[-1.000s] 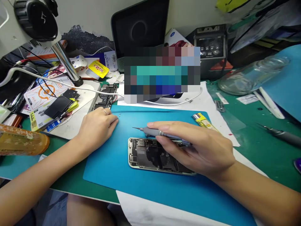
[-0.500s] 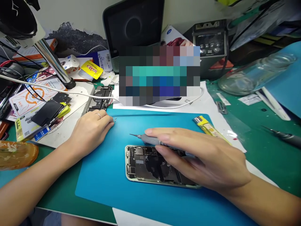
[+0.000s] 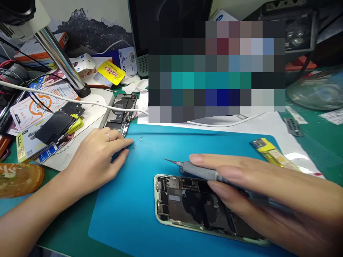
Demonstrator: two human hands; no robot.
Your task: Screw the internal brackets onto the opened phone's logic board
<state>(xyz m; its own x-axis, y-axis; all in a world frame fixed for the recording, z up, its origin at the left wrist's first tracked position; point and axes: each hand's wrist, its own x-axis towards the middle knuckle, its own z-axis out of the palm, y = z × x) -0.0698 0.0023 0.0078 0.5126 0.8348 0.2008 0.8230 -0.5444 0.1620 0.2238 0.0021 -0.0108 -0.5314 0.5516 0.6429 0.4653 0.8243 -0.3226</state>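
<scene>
My right hand (image 3: 257,189) grips a grey screwdriver (image 3: 199,171) with a knurled handle, its thin tip pointing left above the blue mat (image 3: 120,217). Under that hand lies an opened phone (image 3: 197,207), its inside parts showing; the hand covers part of its right side. My left hand (image 3: 100,151) rests at the mat's upper left, index finger and thumb apart, nothing visible between them. Tiny metal screws (image 3: 141,138) lie just beyond its fingertips, and one small speck sits nearer.
Another opened phone (image 3: 122,110) lies beyond my left hand. A white cable (image 3: 102,105) runs across the back. Boxes and a black part (image 3: 55,126) crowd the left, near a metal stand (image 3: 60,59). A yellow strip-shaped packet (image 3: 273,153) lies at right, a glass jar (image 3: 316,91) behind. Pixelation hides the back middle.
The view has moved closer and shifted. My left fingers have parted, and small screws now show on the mat beside them. The right hand still holds the screwdriver over the phone.
</scene>
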